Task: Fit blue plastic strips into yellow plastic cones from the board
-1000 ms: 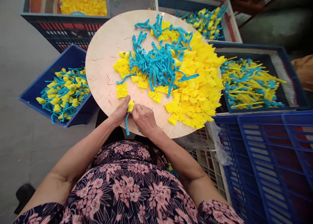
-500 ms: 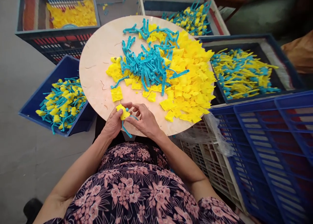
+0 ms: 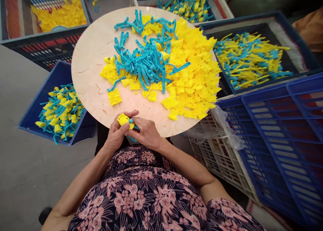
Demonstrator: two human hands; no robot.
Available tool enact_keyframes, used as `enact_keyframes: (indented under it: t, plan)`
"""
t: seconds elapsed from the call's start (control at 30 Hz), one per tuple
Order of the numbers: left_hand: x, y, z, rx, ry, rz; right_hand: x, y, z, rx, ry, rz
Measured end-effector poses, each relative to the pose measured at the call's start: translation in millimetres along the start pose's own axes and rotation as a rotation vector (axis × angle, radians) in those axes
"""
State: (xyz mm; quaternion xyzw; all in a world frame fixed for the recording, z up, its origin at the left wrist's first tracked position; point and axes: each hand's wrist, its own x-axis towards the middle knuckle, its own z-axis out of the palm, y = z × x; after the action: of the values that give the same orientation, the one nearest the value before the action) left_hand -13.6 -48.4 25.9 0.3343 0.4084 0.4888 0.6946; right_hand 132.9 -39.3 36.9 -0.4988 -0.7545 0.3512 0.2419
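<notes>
Just off the near edge of the round table (image 3: pixel 85 89), my left hand (image 3: pixel 114 133) is closed around a small yellow moulded plastic piece (image 3: pixel 123 120). My right hand (image 3: pixel 146 132) pinches a blue plastic strip (image 3: pixel 131 121) against that piece's right side. The strip's rounded blue tip shows by the yellow piece, and more of it hangs below my fingers, partly hidden. A loose yellow square piece (image 3: pixel 114 97) lies on the table beyond my left hand. Farther back are a heap of blue strips (image 3: pixel 143 61) and a big spread of yellow pieces (image 3: pixel 194 69).
A blue bin (image 3: pixel 30 120) at left holds joined yellow-and-blue pieces. Another crate (image 3: pixel 42 49) at back left holds yellow parts. More crates with mixed pieces stand at the back and right, including a dark tray (image 3: pixel 300 62). Blue slatted crates (image 3: pixel 267 136) stand upright at right.
My right hand has moved in against my left, its fingers closing on the blue strip. The yellow piece has turned in my left hand. The whole view has shifted slightly.
</notes>
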Motion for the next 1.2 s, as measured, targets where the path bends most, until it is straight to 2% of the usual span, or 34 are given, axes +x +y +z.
enact_keyframes:
  t: [0.2,0.33,0.4,0.53,0.7,0.77,0.83,0.9,0.97,1.03,1.1,1.2]
  plan:
    - [-1,3,-2.5,0.15,-0.079,0.131,-5,6,7,0.148,0.078,-0.054]
    - [0,1,-6.4,0.115,-0.186,0.166,-7,10,7,0.181,0.136,-0.122]
    - [-3,1,-5.3,0.11,-0.188,0.192,-10,9,5,0.157,0.14,-0.174]
    - [-10,4,1.3,0.129,-0.099,0.252,-16,4,7,0.149,0.116,-0.213]
    - [-11,8,9.4,0.181,0.059,0.233,-12,3,11,0.158,0.073,-0.081]
    - [-7,9,11.3,0.104,0.137,0.166,-7,3,9,0.186,0.006,-0.048]
    - [-2,11,11.9,-0.045,0.226,0.02,-4,2,4,0.218,-0.101,-0.022]
    - [3,12,11.0,-0.186,0.315,-0.139,-3,0,-3,0.21,-0.155,0.027]
    - [9,14,9.2,-0.257,0.391,-0.222,-5,-4,-11,0.178,-0.139,0.089]
    - [14,16,7.2,-0.284,0.448,-0.245,-7,-5,-18,0.191,-0.112,0.139]
    - [18,18,5.5,-0.311,0.478,-0.27,-8,-2,-23,0.313,-0.07,0.19]
    - [23,21,4.0,-0.357,0.517,-0.3,-9,9,-23,0.549,0.081,0.321]
